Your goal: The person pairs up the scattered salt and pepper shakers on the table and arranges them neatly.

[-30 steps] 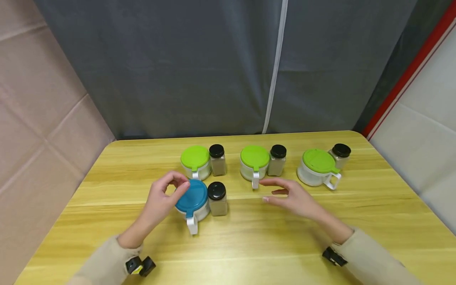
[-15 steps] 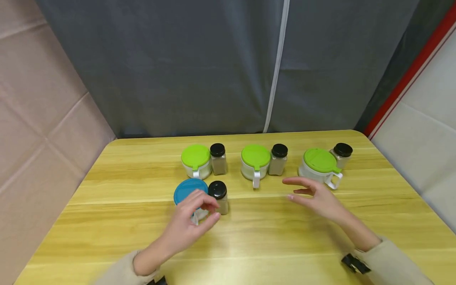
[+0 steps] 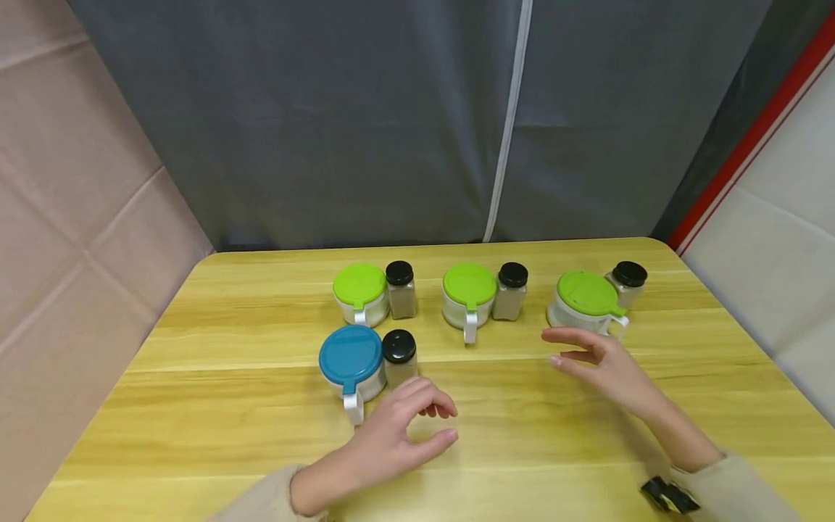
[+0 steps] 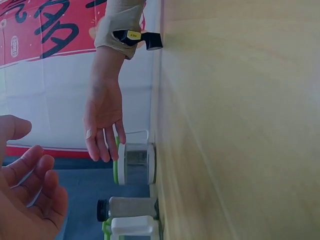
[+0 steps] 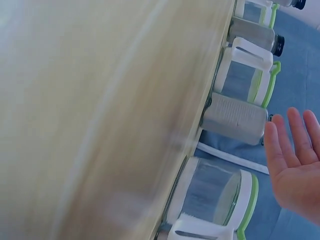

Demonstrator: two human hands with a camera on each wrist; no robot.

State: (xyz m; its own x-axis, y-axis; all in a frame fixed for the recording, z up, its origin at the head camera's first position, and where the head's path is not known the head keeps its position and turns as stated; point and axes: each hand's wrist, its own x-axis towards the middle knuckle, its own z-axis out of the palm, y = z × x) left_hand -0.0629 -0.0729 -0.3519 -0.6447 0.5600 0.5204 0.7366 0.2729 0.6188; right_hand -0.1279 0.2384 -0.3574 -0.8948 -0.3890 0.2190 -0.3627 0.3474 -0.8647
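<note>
My left hand (image 3: 398,438) hovers over the table just in front of a black-capped square jar (image 3: 399,349), its fingers loosely bent and holding nothing. Left of that jar stands a blue-lidded seasoning pot (image 3: 352,355) with a white handle. My right hand (image 3: 603,366) hangs in front of the right green-lidded seasoning pot (image 3: 587,293), overlapping its handle in the head view; its fingers are relaxed around nothing. In the right wrist view, the right hand (image 5: 297,160) has its fingers extended beside the row of containers.
Along the back of the wooden table (image 3: 261,304) stand a left green-lidded pot (image 3: 360,286), a middle green-lidded pot (image 3: 469,286) and black-capped jars, one being a jar (image 3: 510,293) beside the middle pot. A grey curtain (image 3: 365,130) hangs behind the table.
My left hand has moved right and toward me, away from the blue-lidded pot and past the jar beside it. My right hand has shifted right, from the middle pot to the right one.
</note>
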